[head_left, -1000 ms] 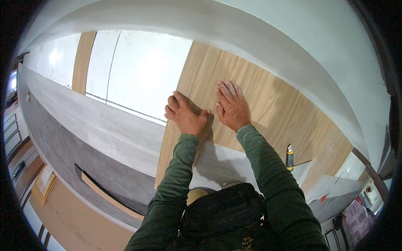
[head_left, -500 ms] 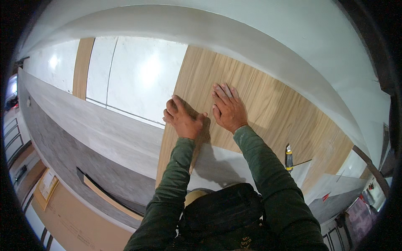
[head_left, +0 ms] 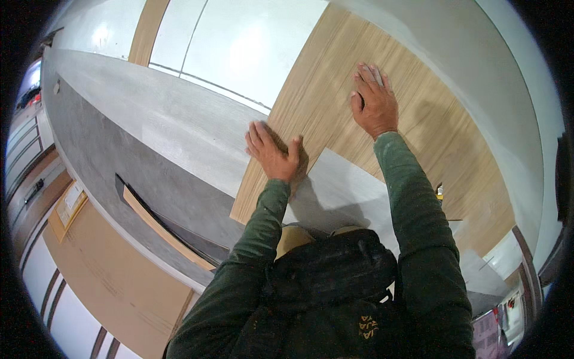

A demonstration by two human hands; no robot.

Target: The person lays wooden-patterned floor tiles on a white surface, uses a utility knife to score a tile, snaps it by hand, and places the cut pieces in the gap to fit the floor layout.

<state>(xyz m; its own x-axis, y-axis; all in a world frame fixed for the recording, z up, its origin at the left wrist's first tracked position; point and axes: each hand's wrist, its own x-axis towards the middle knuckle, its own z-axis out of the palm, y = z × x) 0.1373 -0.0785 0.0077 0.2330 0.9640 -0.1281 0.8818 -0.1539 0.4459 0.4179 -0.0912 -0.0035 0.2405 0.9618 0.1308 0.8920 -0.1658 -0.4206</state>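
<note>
1. Pouch (head_left: 332,266), black, occupies the near position at the waist; the left forearm (head_left: 257,230) and right forearm (head_left: 418,203), both green-sleeved, extend forward past it.
2. Grey sheet (head_left: 353,179) lies between the forearms, along the near side of the wood-grain panel (head_left: 430,137). Which overlaps the other cannot be told.
3. Left hand (head_left: 275,154) straddles the panel's left edge: thumb wide of the fingers and over the panel, fingertips past the edge. No grip is confirmed.
4. Right hand (head_left: 376,107) lies palm down farther in on the panel, fingers extended, narrowly spaced, holding nothing visible.
5. Panel extends beneath both hands and onward to the right. A cutter (head_left: 440,190) shows partly beside the right sleeve.
6. White tiles (head_left: 251,48) lie beyond the left hand; a wood-grain strip (head_left: 148,33) crosses them farther left.
7. Step in hand, as judged: steadying or aligning the panel. The next move likely calls for even pressure, with the left hand governing the edge.
8. Compared with the frame half a second ago, the view is shifted, the hands are farther apart, the left fingers are straighter, and the right sleeve covers most of the cutter.
</note>
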